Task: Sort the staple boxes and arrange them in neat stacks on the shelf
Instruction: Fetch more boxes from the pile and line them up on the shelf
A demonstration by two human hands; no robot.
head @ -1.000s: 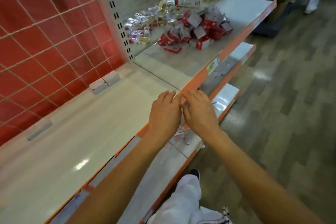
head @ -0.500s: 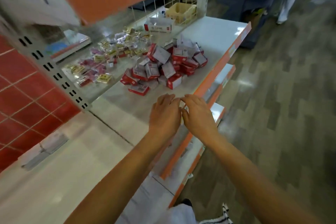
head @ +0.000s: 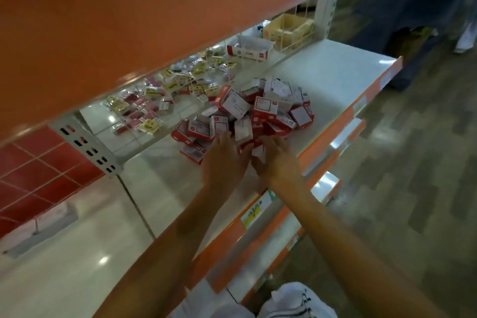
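Orange-edged white shelf (head: pixel 325 73) bears jumbled staple boxes (head: pixel 260 111) beside wood-pattern floor (head: pixel 413 188).

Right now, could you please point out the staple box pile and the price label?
staple box pile (head: pixel 263 107): head view, a box face mid-pile.
price label (head: pixel 254 211): head view, its yellow middle.

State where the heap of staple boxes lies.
Head view: the heap lies mid-frame on the white shelf, just beyond the left hand and right hand, right of small packets.
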